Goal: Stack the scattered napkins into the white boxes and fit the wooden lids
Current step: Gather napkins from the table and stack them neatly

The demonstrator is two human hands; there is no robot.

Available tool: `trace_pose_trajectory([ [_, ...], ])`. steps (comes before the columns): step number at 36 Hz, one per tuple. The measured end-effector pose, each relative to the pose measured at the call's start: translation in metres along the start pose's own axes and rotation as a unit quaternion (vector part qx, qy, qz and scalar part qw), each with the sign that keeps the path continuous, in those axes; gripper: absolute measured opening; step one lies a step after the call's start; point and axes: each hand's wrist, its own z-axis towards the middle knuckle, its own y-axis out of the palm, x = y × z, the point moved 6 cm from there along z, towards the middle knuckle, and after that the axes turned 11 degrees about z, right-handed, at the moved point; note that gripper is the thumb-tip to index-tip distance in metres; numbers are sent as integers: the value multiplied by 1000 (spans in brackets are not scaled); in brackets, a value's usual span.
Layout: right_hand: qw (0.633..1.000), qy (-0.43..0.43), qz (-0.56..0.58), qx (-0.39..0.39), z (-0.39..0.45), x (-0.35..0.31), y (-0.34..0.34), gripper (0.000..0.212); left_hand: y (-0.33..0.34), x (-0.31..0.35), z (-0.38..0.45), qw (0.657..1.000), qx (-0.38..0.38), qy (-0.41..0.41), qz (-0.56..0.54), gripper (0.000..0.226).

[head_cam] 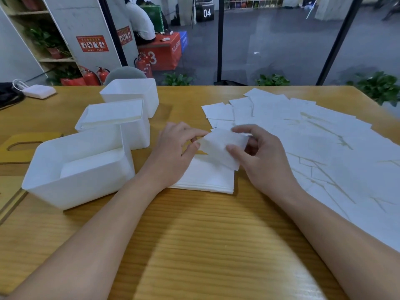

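My left hand [173, 152] and my right hand [257, 156] both pinch one white napkin [220, 148], lifted just above a small neat pile of napkins [205, 178] on the table. Many scattered napkins [313, 135] cover the table to the right. Three white boxes stand at the left: the near box [71, 185] holds a low stack of napkins, the middle box [138, 131] is filled almost to its rim, the far box [138, 92] shows no contents from here. A wooden lid [26, 148] with a slot lies flat behind the near box.
Another wooden board [8, 198] lies at the left table edge. A white pouch [36, 90] and a dark bag [8, 94] sit at the far left corner. Bare tabletop [194, 245] lies between my forearms. Beyond the table are plants and fire extinguishers.
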Motion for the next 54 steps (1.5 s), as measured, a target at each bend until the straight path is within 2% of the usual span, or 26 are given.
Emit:
trace_pose_trajectory([
  [2, 1000, -24, -7, -14, -2, -3, 1, 11, -3, 5, -3, 1000, 1, -2, -31, 39],
  [5, 998, -63, -15, -28, -4, -11, 0, 10, -9, 9, -6, 997, -4, -11, -83, 61],
  [8, 996, -76, 3, -53, -6, -13, 2, 13, -7, 7, -5, 990, -17, -35, -139, 72],
  [12, 996, -65, 22, -59, -6, -12, 3, 13, 0, 0, -3, 967, -25, -87, -237, 78],
  [18, 996, -33, 43, -64, -6, -12, 4, 14, 1, -9, -1, 956, -15, -119, -267, 73],
  [23, 998, 15, 36, -49, -6, -7, 2, 11, 0, -14, -1, 963, -12, -134, -234, 62],
  [29, 994, 64, -50, -71, -9, 4, -1, 30, 3, -28, -4, 965, -58, -172, -191, 63],
  [39, 987, 35, -140, -77, -13, 8, 10, 29, 1, -22, -8, 983, -106, -141, -47, 53],
  [42, 986, 20, -162, -45, -9, 3, -1, 29, 2, -22, -9, 984, -113, -137, -18, 45],
  [45, 965, -13, -261, -8, -2, 1, -18, 37, 1, -22, -8, 984, -110, -137, 22, 43],
  [48, 928, 15, -372, -16, 4, 19, -28, 62, -1, -21, -7, 987, -87, -118, 66, 44],
  [51, 896, 46, -436, -67, 4, 42, -26, 85, 5, -15, -5, 992, -94, -79, 26, 35],
  [54, 885, 39, -454, -93, 6, 49, -22, 86, 18, -5, -8, 990, -128, -49, -28, 22],
])
